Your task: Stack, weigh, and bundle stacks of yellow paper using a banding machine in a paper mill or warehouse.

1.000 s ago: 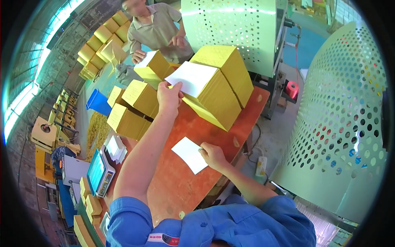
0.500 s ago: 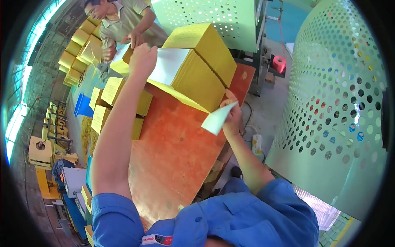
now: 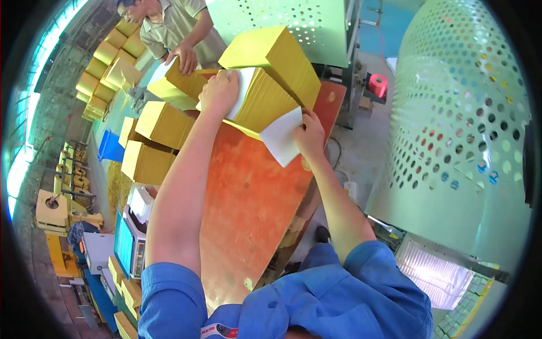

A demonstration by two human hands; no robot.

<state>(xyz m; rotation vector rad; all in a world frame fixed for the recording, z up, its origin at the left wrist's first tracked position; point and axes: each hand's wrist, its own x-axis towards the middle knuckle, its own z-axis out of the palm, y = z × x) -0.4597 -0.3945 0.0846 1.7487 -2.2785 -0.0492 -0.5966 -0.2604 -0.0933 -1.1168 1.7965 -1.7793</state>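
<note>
My left hand [image 3: 219,92] presses flat on a white sheet [image 3: 244,89] lying on top of a tall yellow paper stack [image 3: 271,101] on the orange table [image 3: 248,198]. Against the near side of that stack, my right hand [image 3: 309,134] grips another white sheet [image 3: 280,138] by its edge. A second yellow stack [image 3: 276,53] stands just behind the first one.
More yellow stacks [image 3: 155,121] lie at the table's left. Another person [image 3: 180,28] at the far end rests a hand on a yellow stack [image 3: 175,85]. A perforated green drum [image 3: 468,113] stands to the right, and a small screen device [image 3: 127,243] to the left.
My right hand has carried the white sheet up from the table to the near side of the stack. My left hand has stayed on the top sheet.
</note>
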